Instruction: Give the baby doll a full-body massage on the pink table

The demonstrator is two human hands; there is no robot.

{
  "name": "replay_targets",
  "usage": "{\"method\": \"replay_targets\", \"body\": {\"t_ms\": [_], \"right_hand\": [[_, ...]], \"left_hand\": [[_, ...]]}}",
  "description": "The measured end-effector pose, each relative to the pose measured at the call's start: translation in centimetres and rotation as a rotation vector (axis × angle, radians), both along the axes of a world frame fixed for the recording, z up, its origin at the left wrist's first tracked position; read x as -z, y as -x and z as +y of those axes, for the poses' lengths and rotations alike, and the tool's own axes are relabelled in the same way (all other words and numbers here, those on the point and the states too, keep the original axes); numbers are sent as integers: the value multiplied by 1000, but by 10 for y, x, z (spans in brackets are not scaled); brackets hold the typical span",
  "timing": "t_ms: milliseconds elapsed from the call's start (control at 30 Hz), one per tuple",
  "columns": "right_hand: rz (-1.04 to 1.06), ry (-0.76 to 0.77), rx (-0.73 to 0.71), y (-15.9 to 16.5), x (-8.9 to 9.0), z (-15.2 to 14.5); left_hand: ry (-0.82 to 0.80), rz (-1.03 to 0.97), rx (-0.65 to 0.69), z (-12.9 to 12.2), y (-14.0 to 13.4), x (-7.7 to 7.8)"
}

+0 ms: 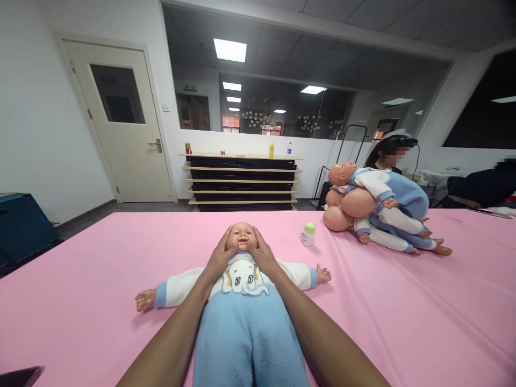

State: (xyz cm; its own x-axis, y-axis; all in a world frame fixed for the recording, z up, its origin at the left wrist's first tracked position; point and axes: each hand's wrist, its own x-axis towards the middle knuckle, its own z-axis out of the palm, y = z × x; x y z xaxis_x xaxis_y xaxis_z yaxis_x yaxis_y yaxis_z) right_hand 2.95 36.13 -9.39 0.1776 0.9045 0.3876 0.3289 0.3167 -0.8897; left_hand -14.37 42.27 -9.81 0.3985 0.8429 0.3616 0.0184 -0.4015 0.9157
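Note:
A baby doll [250, 322] lies on its back on the pink-covered table [80, 258], arms spread wide. It wears a blue and white outfit with an elephant on the chest. My left hand [221, 251] cups one side of the doll's head, its thumb on the cheek. On the other side, my right hand [264, 252] cups the head in the same way. The doll's face shows between my thumbs; my fingertips are partly hidden around the head. To the right of the head stands a small white bottle [307, 237] with a green cap.
Several more dolls [387, 199] are piled at the table's right side, and a person wearing a headset [397, 142] is behind them. A dark flat object [20, 376] lies at the near left corner. Beyond the table are stacked boards [242, 176] with bottles on top.

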Motion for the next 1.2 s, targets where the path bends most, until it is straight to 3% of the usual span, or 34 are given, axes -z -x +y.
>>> {"method": "replay_targets", "body": {"t_ms": [233, 400, 533, 667, 833, 1100, 1200], "right_hand": [[-17, -18, -15, 2, 0, -2], [-14, -43, 3, 1, -1, -3], [-39, -30, -19, 1, -1, -3], [28, -22, 32, 1, 0, 0], [-12, -14, 24, -1, 4, 4], [-34, -28, 50, -3, 8, 9], [-21, 10, 98, -8, 13, 15]], "left_hand": [[-33, 60, -32, 5, -3, 2], [28, -9, -42, 10, -4, 7], [4, 78, -39, 7, -2, 3], [5, -23, -34, 1, -2, -1], [-34, 30, 3, 2, -2, 0], [-41, -85, 21, -3, -4, -4], [-32, -95, -23, -5, -3, -6]]}}
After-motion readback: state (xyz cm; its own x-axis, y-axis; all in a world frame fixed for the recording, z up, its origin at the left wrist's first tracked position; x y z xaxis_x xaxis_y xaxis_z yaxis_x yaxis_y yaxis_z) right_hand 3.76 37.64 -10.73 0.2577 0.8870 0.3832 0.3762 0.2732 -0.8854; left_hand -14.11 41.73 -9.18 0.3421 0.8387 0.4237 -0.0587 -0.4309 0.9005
